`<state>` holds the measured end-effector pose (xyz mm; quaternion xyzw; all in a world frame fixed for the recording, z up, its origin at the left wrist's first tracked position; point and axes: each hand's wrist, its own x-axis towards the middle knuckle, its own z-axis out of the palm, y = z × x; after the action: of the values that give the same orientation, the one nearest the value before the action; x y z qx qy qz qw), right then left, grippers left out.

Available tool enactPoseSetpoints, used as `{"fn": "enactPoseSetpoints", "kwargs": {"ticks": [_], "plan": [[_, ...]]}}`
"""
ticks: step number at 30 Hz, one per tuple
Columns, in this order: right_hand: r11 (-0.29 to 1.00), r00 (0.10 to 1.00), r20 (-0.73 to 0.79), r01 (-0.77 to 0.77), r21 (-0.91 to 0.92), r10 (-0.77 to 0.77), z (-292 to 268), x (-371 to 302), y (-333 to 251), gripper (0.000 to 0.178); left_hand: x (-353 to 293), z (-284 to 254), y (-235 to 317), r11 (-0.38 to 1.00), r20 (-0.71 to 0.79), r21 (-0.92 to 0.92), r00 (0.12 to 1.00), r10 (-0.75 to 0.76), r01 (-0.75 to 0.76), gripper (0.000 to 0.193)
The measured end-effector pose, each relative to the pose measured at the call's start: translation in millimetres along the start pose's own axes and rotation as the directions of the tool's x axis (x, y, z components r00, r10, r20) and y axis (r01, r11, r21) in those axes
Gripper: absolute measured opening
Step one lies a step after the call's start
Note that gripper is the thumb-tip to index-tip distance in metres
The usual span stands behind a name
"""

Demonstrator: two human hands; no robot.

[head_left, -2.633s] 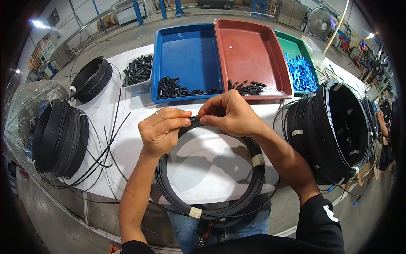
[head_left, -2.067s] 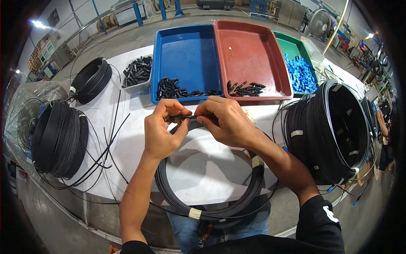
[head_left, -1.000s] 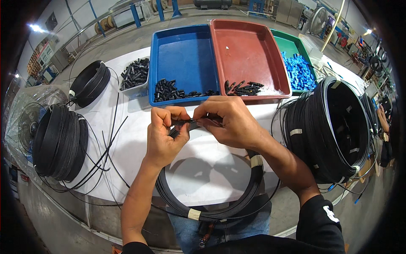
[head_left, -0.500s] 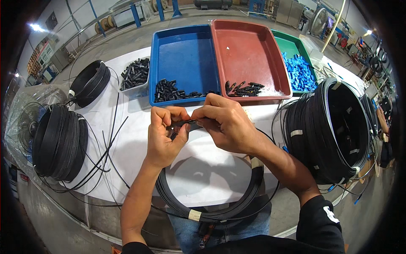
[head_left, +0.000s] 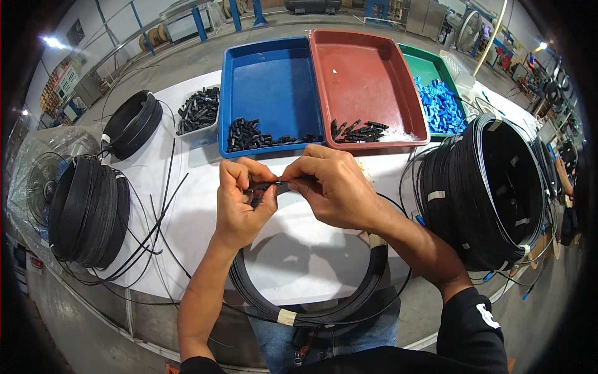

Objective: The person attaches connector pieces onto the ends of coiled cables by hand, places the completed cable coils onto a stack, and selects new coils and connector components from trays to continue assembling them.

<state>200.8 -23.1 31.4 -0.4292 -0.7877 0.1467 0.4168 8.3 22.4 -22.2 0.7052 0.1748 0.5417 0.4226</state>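
Above the white table, my left hand (head_left: 240, 196) is closed in a pinch on a slim black cable connector (head_left: 266, 186). Fingertip to fingertip with it, my right hand (head_left: 333, 187) pinches a small dark piece at the connector's end, mostly covered by my fingers. A tiny bright spot shows where the two hands meet. Below and between my forearms lies a coil of black cable (head_left: 268, 304), bound with pale tape and overhanging the table's near edge. Its upper part passes behind my hands.
A blue tray (head_left: 271, 75) and a red tray (head_left: 367, 68) hold small black parts; a green tray (head_left: 408, 53) holds blue ones. A clear tub (head_left: 199, 138) has more black parts. Large cable coils stand left (head_left: 87, 212) and right (head_left: 436, 193), with loose cable ends trailing across the table.
My right hand has come down slightly, its fingertips now level with the left ones. Both hands keep their pinch, and a small bright spot shows between them.
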Motion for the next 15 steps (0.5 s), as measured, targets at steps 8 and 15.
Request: {"fn": "enactPoseSetpoints", "kwargs": {"ticks": [8, 15], "plan": [[0.995, 0.996, -0.06, -0.058, 0.082, 0.063, 5.7, -5.0, -5.7, 0.011, -2.2, 2.3, 3.5, 0.991, 0.007, 0.113, 0.998, 0.067, -0.067, 0.041], [0.998, 0.998, -0.036, -0.055, 0.008, 0.055, 5.4, -4.8, -6.0, 0.011, -4.1, 0.9, 3.7, 0.975, 0.081, 0.212, 0.995, 0.053, -0.069, 0.041]]}}
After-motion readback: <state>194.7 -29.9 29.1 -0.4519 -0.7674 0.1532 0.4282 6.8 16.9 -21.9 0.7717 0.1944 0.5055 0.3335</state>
